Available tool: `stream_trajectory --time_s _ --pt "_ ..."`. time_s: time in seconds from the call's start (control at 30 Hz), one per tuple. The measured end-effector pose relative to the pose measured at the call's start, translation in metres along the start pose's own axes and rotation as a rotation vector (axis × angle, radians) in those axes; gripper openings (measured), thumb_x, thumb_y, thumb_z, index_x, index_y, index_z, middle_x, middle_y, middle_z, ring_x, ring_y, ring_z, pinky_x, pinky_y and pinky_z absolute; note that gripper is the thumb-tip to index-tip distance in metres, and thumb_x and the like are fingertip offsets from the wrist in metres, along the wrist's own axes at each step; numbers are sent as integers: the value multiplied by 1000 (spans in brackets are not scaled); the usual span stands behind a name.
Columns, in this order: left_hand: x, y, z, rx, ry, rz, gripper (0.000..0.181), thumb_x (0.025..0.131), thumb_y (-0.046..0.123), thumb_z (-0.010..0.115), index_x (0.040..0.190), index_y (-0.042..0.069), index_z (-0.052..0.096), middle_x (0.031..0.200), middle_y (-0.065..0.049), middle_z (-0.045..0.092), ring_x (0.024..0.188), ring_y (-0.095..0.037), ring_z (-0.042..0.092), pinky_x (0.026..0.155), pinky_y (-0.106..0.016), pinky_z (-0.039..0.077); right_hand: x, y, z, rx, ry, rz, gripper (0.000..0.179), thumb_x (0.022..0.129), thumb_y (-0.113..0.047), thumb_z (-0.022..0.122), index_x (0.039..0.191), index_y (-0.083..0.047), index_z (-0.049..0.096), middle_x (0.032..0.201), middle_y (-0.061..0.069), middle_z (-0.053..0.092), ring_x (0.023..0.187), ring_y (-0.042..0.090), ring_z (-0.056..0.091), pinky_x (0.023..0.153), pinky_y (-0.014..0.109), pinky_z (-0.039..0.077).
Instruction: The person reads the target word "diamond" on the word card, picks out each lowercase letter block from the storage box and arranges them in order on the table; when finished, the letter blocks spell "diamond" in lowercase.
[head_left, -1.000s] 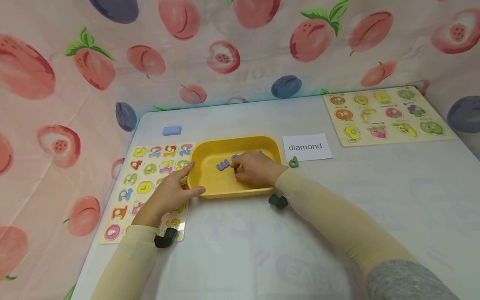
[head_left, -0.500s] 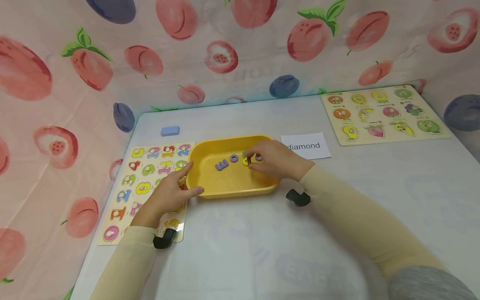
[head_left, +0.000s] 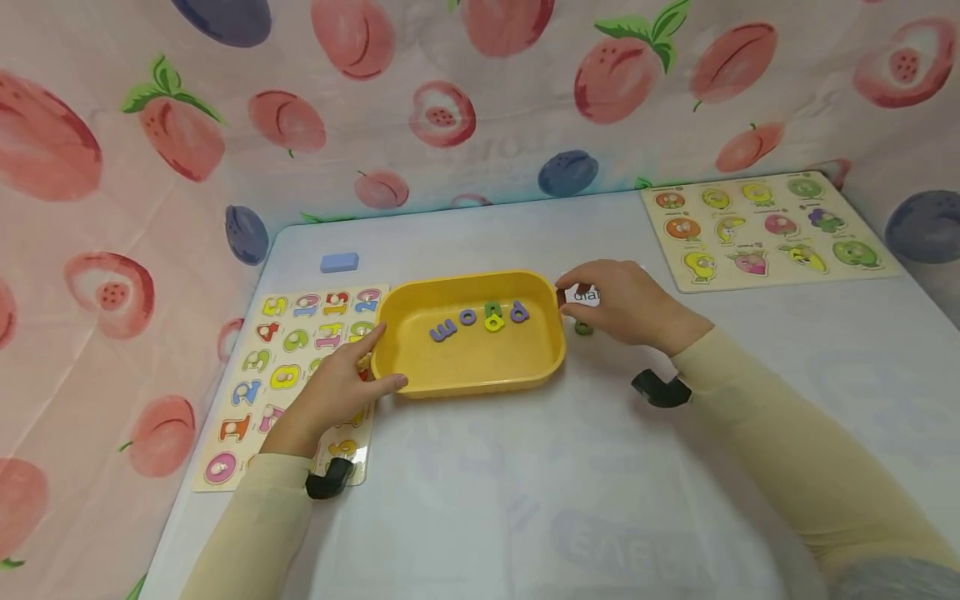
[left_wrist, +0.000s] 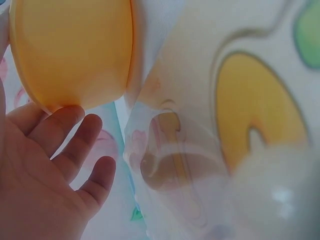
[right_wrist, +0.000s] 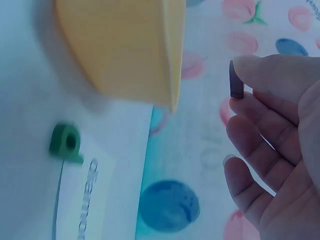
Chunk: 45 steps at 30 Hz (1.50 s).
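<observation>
My right hand [head_left: 626, 304] is raised just right of the yellow tray [head_left: 465, 386], pinching a small dark bar-shaped piece [right_wrist: 236, 82] between thumb and index finger. Behind that hand lies the white card [head_left: 579, 295] printed "diamond", mostly covered in the head view. A green letter d [right_wrist: 65, 142] stands by the card's edge. Against the tray's left end rests my left hand [head_left: 337, 392], thumb and index finger spread along its rim, other fingers relaxed. Inside the tray are a purple m [head_left: 443, 331], a purple o [head_left: 467, 317], overlapping green and yellow letters [head_left: 493, 322] and another purple letter [head_left: 519, 312].
A number puzzle board [head_left: 255, 417] lies under and beside the left forearm. At the back left is a blue block [head_left: 339, 262], and a fruit puzzle board [head_left: 780, 279] lies at the back right. Peach-printed cloth [head_left: 495, 100] walls the table's back and sides.
My right hand has lifted out of the tray and moved right, carrying the dark piece to beside the card. The letters in the tray are uncovered. My left hand stays at the tray's end.
</observation>
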<state>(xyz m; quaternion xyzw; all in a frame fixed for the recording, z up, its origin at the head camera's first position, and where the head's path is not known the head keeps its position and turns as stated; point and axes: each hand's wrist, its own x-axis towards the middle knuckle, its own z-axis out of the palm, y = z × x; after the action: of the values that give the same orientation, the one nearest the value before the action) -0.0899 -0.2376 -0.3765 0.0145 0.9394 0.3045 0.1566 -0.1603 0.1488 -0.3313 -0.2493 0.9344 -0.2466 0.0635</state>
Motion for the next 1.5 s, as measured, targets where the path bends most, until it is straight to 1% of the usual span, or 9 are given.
stream_trajectory --time_s 0.13,0.3,0.53,0.67,0.73,0.97,1.2,1.5 --pt "0 0 0 -2 1 4 97 84 56 74 161 23 24 156 -24 33 141 -42 32 113 -60 28 -5 12 -2 0 0 21 34 94 -18 71 125 -4 69 113 7 69 102 26 59 90 45 52" --pt "-1 0 0 -1 3 2 96 85 55 74 161 22 25 156 -24 33 141 -42 32 113 -60 29 -7 27 1 12 -25 44 31 94 -15 68 123 -4 69 115 10 69 107 30 58 96 49 50" --pt "-1 1 1 6 3 -1 96 85 54 74 161 22 25 156 -24 33 141 -42 32 113 -60 28 -7 47 8 6 -35 76 31 94 -15 69 123 -4 69 115 12 69 107 32 58 94 51 49" --pt "-1 1 1 8 4 -4 97 84 54 75 161 23 25 156 -24 34 141 -42 33 113 -60 29 -6 55 13 6 -30 94 30 93 -15 68 121 -4 70 115 12 70 106 32 58 95 51 48" --pt "-1 1 1 12 5 -7 97 84 55 74 161 23 25 156 -23 34 141 -42 33 112 -60 30 -5 59 15 12 -40 109 30 93 -15 68 122 -4 70 115 12 69 106 33 58 94 51 48" --pt "-1 1 1 15 1 -12 98 83 58 74 161 23 24 156 -23 34 140 -42 33 112 -60 29 -4 68 21 43 -75 156 32 95 -17 66 125 -5 69 117 13 69 109 34 57 97 51 48" --pt "-1 1 0 -2 2 -9 97 84 55 75 161 23 25 155 -23 34 140 -41 33 113 -60 28 -1 72 27 56 -94 197 33 94 -16 63 125 -6 68 120 14 68 111 35 55 100 54 45" --pt "-1 2 0 6 3 -5 96 85 54 74 161 22 25 155 -23 35 139 -41 35 112 -61 30 1 75 34 34 -111 204 32 93 -14 63 123 -4 68 120 15 67 111 35 56 101 54 45"
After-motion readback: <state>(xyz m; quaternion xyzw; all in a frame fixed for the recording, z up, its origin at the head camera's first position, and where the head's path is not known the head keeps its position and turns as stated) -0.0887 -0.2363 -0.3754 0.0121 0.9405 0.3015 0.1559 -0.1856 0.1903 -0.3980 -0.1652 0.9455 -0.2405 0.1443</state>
